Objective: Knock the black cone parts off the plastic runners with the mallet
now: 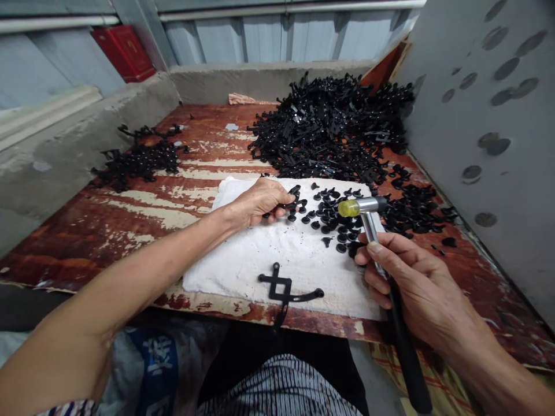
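My right hand (403,266) is wrapped round a small mallet (401,323) with a black grip, a metal neck, one yellow tip and one black tip. The mallet head is raised above the right part of a white cloth (234,254). Over the cloth's far part, my left hand (264,202) pinches a small black plastic part (295,193); its exact shape is partly hidden by the fingers. Several round black knob-like pieces (315,225) lie just right of that hand. Nearer to me, a black linked plastic frame (281,289) lies flat, its lower end hanging over the table edge.
A large heap of black parts (329,127) covers the back right of the worn red table (130,231). A smaller pile (143,159) lies at left, and more black pieces (411,208) lie at right beside a grey panel (485,115). A red box (125,52) stands on the ledge.
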`<state>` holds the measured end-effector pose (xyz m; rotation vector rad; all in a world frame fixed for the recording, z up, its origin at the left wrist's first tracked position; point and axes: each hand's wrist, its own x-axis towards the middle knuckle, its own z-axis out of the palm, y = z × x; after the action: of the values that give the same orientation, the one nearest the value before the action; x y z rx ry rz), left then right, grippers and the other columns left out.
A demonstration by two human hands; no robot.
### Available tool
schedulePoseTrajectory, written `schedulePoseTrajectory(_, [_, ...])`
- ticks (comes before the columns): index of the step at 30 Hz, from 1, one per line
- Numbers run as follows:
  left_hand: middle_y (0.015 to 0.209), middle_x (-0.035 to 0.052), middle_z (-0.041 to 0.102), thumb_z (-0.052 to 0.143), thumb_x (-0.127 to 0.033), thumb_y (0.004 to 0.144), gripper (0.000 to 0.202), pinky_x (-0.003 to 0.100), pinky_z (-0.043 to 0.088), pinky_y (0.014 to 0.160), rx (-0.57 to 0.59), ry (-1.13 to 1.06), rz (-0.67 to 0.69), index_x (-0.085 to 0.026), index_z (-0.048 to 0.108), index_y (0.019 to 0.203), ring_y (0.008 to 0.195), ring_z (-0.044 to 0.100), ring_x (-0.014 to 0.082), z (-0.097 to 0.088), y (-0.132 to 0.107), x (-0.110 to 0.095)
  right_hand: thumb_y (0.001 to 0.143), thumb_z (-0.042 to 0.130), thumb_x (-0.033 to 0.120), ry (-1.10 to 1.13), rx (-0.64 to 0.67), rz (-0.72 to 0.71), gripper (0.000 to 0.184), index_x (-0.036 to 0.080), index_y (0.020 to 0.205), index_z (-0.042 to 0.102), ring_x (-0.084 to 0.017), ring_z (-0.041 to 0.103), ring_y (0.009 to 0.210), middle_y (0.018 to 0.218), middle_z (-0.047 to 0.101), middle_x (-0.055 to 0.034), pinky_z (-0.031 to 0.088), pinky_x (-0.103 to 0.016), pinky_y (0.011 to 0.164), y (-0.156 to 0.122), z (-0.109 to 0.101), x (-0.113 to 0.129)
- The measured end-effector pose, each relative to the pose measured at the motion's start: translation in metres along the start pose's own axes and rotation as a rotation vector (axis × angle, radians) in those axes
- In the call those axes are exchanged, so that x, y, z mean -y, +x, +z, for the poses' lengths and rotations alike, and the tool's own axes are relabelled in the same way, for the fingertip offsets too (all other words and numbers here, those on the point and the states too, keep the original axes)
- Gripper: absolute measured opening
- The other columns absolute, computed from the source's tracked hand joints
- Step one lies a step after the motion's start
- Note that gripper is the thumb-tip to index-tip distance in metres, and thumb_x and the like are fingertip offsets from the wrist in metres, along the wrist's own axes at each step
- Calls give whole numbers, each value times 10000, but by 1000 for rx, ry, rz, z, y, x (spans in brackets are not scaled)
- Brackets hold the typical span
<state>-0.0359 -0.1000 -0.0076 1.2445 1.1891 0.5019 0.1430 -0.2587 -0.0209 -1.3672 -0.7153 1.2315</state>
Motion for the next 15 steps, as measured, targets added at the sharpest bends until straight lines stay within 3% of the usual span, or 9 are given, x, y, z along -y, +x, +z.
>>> schedulePoseTrajectory(15, [407, -37, 475, 551, -112, 865, 249, 207, 211, 354, -43, 159, 61, -179, 466, 640, 307, 356, 37, 4, -2, 3, 636, 785, 395, -25, 0, 4, 319, 200, 766, 569, -49, 369, 392, 670, 588, 23, 300, -163, 297, 1, 1, 0])
